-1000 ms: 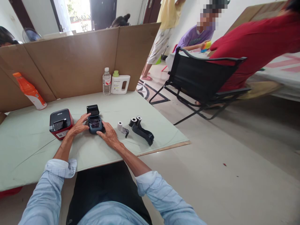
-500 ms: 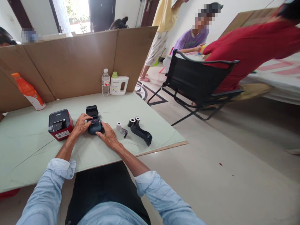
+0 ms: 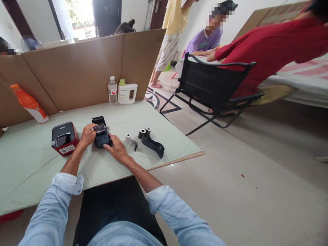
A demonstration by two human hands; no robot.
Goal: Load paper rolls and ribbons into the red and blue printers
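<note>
A small dark portable printer (image 3: 103, 140) stands on the table with its black lid (image 3: 98, 120) raised. My left hand (image 3: 88, 135) is closed, its fingertips pinching a dark glossy piece (image 3: 99, 127) that sticks up at the printer's opening; whether that piece is loose or attached I cannot tell. Against the printer's right side and front corner, my right hand (image 3: 118, 149) grips the body between thumb and fingers. Right of it lie a small white paper roll (image 3: 128, 137) with a dark printed tail and two black ribbon rolls (image 3: 142, 133) with a long black strip (image 3: 155, 146) trailing from them.
Left of the printer stands a red and black box-shaped device (image 3: 65, 139). An orange bottle (image 3: 29, 104), a clear water bottle (image 3: 112, 90) and a white jug (image 3: 127, 92) stand by the cardboard screen (image 3: 84, 68). A black folding chair (image 3: 212, 82) with a seated person is at right.
My left fingers have lifted the dark glossy piece up from the printer's opening, so it now tilts above the body. The right hand keeps its place. The whole view has shifted slightly.
</note>
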